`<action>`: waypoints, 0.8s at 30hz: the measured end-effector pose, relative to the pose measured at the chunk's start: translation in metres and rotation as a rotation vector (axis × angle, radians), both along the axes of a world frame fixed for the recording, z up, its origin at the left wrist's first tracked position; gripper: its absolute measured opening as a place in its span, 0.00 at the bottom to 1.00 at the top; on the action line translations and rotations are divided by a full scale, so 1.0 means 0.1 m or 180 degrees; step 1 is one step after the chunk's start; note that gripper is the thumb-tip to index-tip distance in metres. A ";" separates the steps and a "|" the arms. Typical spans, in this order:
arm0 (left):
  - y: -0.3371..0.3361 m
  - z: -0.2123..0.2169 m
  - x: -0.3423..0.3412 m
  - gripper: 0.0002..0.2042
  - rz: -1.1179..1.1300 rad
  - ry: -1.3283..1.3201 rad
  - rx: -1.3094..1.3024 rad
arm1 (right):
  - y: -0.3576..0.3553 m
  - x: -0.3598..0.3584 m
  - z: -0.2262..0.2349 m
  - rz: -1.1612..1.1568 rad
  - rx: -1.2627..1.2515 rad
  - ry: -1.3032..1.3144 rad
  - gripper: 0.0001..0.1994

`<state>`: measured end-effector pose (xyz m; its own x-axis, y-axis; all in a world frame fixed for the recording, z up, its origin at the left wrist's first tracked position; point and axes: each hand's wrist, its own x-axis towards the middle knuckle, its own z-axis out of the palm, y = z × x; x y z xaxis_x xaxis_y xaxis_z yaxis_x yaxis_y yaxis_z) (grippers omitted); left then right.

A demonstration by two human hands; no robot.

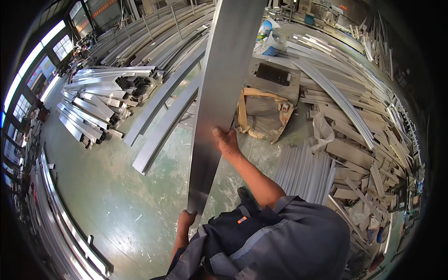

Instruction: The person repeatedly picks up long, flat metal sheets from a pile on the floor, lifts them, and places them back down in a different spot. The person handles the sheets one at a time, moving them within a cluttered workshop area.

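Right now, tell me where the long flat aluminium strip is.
In the head view the long flat aluminium strip runs up the centre, held between the left hand at its lower end and the right hand on its right edge, above the green floor.

A long metal strip (219,93) stands between bundled profiles (100,100) on the floor (116,186) to its left and scattered offcuts (364,140) to its right.

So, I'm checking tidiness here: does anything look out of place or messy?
Yes. Offcuts lie in a jumbled heap on the right, and a torn cardboard wrapping sits crumpled on the floor. The long metal strip held by the left hand and right hand looks undamaged.
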<state>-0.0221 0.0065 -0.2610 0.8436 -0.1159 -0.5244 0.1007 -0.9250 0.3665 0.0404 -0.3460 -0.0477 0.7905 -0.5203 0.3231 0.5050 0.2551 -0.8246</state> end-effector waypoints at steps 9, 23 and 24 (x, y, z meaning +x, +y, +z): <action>-0.65 3.69 -0.06 0.27 -0.2251 -0.2019 -0.1782 | 0.41 -0.16 0.14 0.0322 -0.2228 0.0684 0.31; 1.89 4.18 0.30 0.23 -0.0824 -0.2348 0.1376 | 0.49 -0.40 0.33 0.1189 -0.5058 0.0752 0.28; 2.19 3.87 0.34 0.22 -0.0719 -0.2362 0.1424 | 0.40 -0.34 0.25 0.1313 -0.5252 0.0904 0.27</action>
<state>0.0121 0.2254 0.1262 0.9654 -0.2358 0.1110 -0.2204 -0.9660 -0.1348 0.0063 -0.3061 -0.0227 0.8985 0.4267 0.1030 0.4326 -0.8206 -0.3734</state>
